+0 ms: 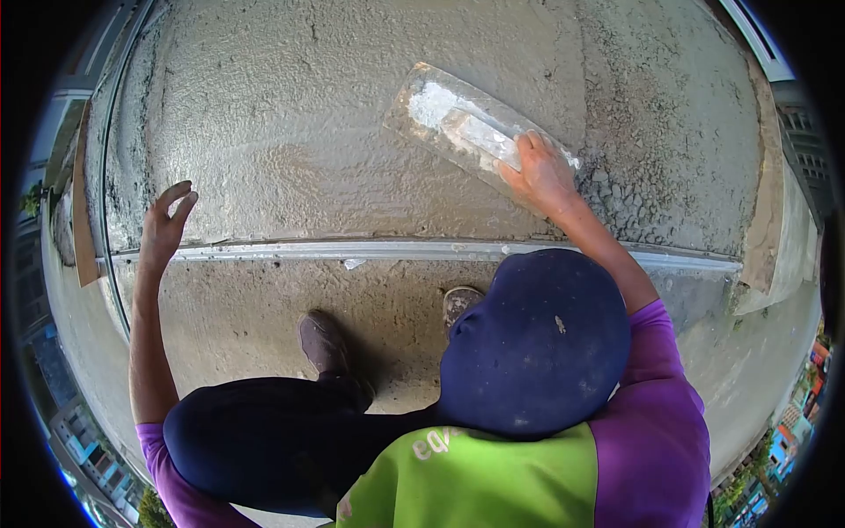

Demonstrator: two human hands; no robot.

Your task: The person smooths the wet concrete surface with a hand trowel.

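My right hand (pixel 540 176) is wrapped round the rear of the handle of a rectangular finishing trowel (pixel 429 104). The trowel lies flat, at a slant, on wet grey concrete (pixel 299 114), its top smeared with pale cement. Rougher, pebbly concrete (pixel 629 198) shows just right of that hand. Off to the left, my left hand (pixel 165 227) is held up near the edge of the wet patch, thumb and fingers apart, with nothing in it.
A long metal strip (pixel 396 251) runs across the near edge of the wet concrete. Along the left side goes a thin dark rod or pipe (pixel 107 167). Boards edge both sides, one brown board (pixel 84 202) at left. My shoes (pixel 323 343) rest on the nearer, firmer floor.
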